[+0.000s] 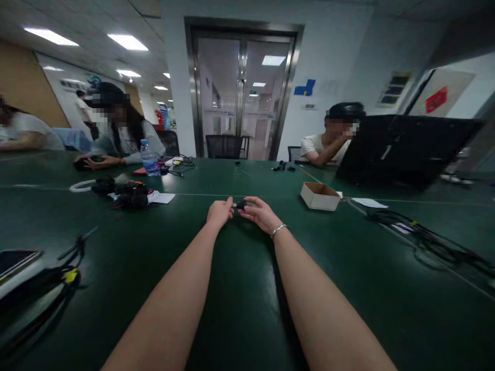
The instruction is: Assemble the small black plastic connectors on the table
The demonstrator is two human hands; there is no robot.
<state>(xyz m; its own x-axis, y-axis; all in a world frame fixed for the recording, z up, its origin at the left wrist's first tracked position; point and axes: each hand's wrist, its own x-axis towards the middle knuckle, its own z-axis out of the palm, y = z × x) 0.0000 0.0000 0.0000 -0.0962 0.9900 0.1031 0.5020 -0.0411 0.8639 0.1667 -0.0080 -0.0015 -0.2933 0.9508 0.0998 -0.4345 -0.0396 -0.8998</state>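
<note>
Stretches bare, smooth forearms [181, 293] over glossy dark-green tabletop [243, 309], slim silver-coloured bracelet [279, 230] on the R one. Pinches small black-and-silver cylindrical piece [240, 205] by silver end in L hand [219, 213], closes R hand [263, 214] round black end; holds it between both, approx. centre. Could drop it w/ a slip on smooth, prob. metal end, then lose it to a roll, given round shape & slick top. Has open off-white box [320, 202], prob. card, well apart to R

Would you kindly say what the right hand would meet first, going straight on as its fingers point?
Probably the bare left hand, just past the small black cylindrical piece with a silver end that the right hand touches; depth is hard to judge.
</note>
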